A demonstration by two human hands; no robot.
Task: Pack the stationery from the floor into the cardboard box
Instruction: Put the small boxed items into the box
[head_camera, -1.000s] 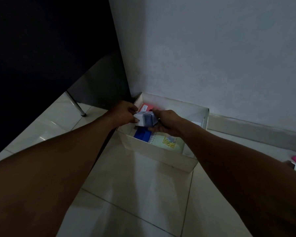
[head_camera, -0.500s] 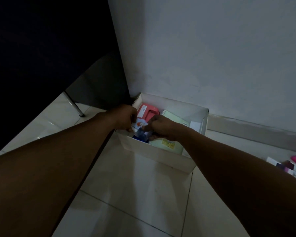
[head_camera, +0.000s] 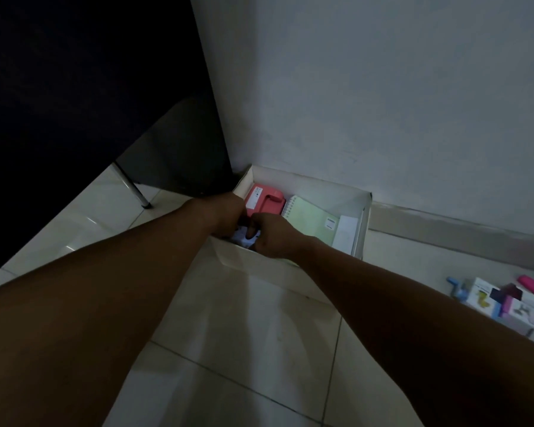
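Both hands inside the cardboard box [head_camera: 290, 272], at its near left corner.

Left hand [head_camera: 225, 212] and right hand [head_camera: 273, 232] have fingers curled around a small white packet [head_camera: 244, 240], held low inside the box. Also in the box: red hole punch [head_camera: 264, 200] at 12 o'clock from the hands, green notebook [head_camera: 312, 218] at 2 o'clock. More stationery [head_camera: 503, 303] lies on the floor [head_camera: 244, 349], well apart at 4 o'clock. A chair leg [head_camera: 133, 188] stands at 10 o'clock.

White open cardboard box [head_camera: 290, 274] against wall, stationery inside
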